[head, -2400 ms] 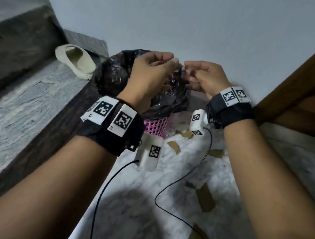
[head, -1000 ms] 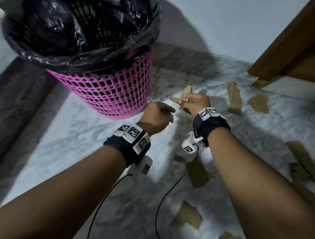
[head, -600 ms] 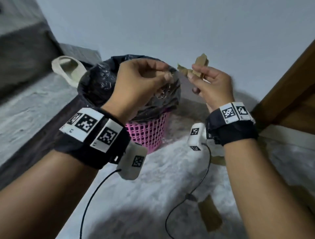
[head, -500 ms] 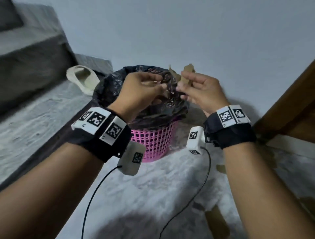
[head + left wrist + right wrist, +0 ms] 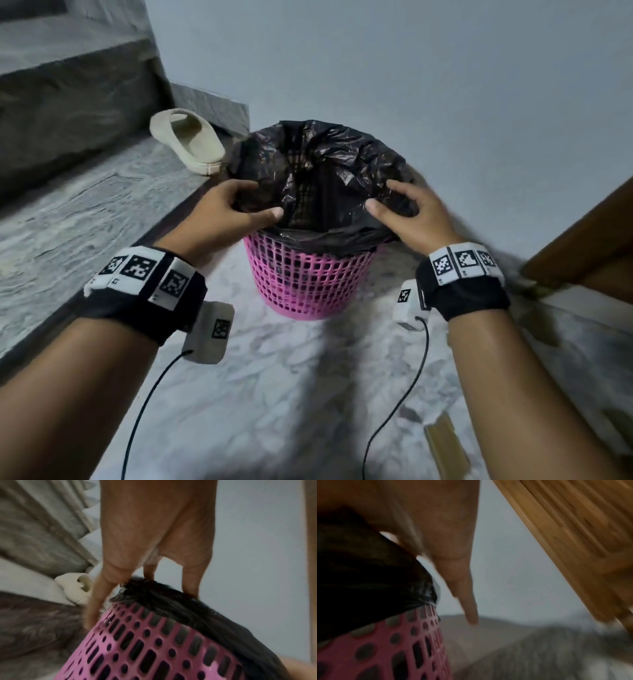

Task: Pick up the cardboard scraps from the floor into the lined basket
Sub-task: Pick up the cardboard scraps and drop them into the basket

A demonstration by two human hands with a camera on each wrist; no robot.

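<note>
A pink lattice basket (image 5: 308,281) with a black plastic liner (image 5: 325,164) stands on the marble floor by the wall. My left hand (image 5: 239,205) rests on the liner at the left rim, thumb inward and fingers over the edge. In the left wrist view its fingers (image 5: 190,585) are fairly straight and touch the liner (image 5: 188,608). My right hand (image 5: 400,205) lies spread over the right rim and holds nothing. A cardboard scrap (image 5: 445,445) lies on the floor at lower right. I cannot see the inside bottom of the basket.
A beige slipper (image 5: 188,144) lies on the raised grey step (image 5: 68,205) left of the basket. A wooden door (image 5: 582,240) stands at the right. Black cables hang from both wrist cameras over the floor.
Half a second ago my right hand held cardboard scraps above the basket. Now it holds none, and both hands have moved apart and down onto the liner's rim.
</note>
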